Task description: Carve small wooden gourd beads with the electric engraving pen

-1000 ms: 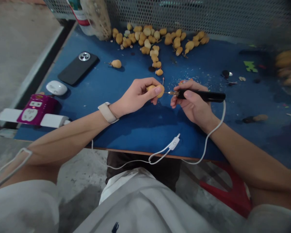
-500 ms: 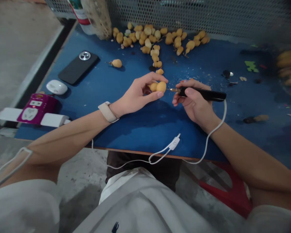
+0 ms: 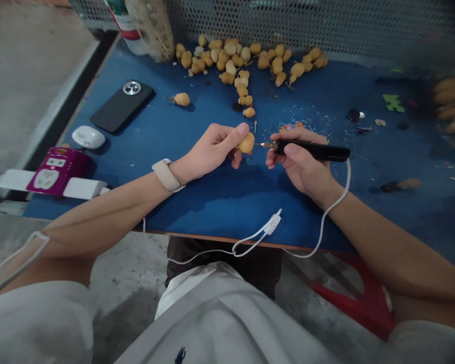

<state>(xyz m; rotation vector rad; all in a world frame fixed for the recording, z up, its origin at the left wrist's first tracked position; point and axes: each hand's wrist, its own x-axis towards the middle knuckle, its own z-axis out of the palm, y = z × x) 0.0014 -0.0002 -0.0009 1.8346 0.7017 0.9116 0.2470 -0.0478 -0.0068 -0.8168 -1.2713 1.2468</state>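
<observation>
At the middle of the blue table, the left hand clamps a small dried gourd; the right hand grips a black engraving pen, tip just beside it. At 12 o'clock, a clear container of gourds runs out of frame; a blurred heap of gourds sits at 2 o'clock.

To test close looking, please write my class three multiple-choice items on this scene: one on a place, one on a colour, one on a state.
1. Where is the phone?
A. On the table
B. On the floor
C. On the stool

2. What colour is the pen tool in the right hand?
A. Red
B. Black
C. White

3. What is the left hand doing?
A. Resting flat on the table
B. Holding the phone
C. Holding a gourd

Answers:
1. A, as the phone lies on the blue tabletop.
2. B, as the tool's body shows black.
3. C, as the fingers and thumb wrap the gourd.
</observation>
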